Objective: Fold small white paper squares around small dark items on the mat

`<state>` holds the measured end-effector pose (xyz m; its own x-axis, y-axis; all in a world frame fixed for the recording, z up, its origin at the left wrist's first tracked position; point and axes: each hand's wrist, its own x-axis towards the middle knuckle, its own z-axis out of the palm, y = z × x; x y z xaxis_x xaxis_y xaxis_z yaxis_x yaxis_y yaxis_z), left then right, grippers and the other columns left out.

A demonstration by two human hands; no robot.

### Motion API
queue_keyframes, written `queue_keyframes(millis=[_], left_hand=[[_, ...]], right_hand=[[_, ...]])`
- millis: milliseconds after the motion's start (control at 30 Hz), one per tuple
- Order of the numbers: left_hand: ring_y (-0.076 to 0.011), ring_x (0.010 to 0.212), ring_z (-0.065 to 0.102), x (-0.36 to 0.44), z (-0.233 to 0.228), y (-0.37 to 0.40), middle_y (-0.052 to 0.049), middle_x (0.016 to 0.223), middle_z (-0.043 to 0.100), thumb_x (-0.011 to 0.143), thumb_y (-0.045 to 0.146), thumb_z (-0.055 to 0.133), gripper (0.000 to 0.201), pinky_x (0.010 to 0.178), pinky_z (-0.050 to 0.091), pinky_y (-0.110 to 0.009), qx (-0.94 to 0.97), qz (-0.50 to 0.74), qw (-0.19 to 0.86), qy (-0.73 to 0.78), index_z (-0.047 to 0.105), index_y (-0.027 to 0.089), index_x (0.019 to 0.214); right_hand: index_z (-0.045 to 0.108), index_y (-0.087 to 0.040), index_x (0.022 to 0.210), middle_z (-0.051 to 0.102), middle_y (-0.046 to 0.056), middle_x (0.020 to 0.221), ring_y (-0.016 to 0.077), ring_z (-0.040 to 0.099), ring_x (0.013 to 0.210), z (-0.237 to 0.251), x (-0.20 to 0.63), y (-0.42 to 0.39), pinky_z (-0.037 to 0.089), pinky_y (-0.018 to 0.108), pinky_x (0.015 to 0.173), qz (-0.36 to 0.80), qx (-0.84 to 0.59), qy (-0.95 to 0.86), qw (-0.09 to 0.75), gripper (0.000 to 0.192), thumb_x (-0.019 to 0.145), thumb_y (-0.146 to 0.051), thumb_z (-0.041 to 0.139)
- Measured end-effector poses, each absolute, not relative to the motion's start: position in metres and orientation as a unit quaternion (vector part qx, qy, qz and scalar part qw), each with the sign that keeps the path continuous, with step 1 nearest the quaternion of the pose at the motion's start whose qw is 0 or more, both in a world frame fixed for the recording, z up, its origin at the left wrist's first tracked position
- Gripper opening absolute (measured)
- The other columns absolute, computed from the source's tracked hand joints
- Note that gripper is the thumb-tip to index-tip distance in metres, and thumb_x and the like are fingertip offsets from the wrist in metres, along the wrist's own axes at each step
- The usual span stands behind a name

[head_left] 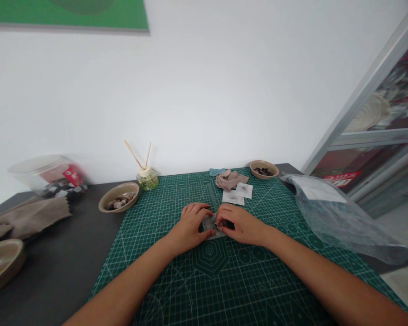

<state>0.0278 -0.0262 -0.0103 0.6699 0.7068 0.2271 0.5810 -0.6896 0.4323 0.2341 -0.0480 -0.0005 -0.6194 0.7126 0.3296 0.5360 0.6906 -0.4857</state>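
Note:
On the green cutting mat lies a small grey fabric-like square, partly covered by my fingers. My left hand holds the square at its left side, thumb at the near edge and fingers at the far edge. Over its right side, my right hand has thumb and forefinger pinched together. Something tiny and dark may be at those fingertips, too small to make out. Just beyond the hands are white squares with faint grey marks, beside a crumpled beige cloth and a folded blue piece.
A bowl of dark pieces stands back right, near a clear plastic bag. Leftward are a bowl of brownish pieces, a reed diffuser, a clear tub, brown cloth and another bowl. A white wall rises behind.

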Motion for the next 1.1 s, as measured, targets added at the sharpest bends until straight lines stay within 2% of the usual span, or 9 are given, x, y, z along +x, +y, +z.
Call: queue_keyframes(millis=[1100], left_hand=[[-0.0269, 0.120, 0.042, 0.0271, -0.0102, -0.0263, -0.006, 0.125, 0.052, 0.075, 0.023, 0.069, 0.033, 0.102, 0.030, -0.046, 0.899, 0.193, 0.164, 0.359, 0.056, 0.022, 0.106]], right_hand=[[0.058, -0.017, 0.084, 0.056, 0.005, 0.090, 0.0166, 0.053, 0.083, -0.0022, 0.2345, -0.0464, 0.045, 0.028, 0.073, 0.183, -0.339, -0.886, 0.257, 0.011, 0.079, -0.007, 0.058]])
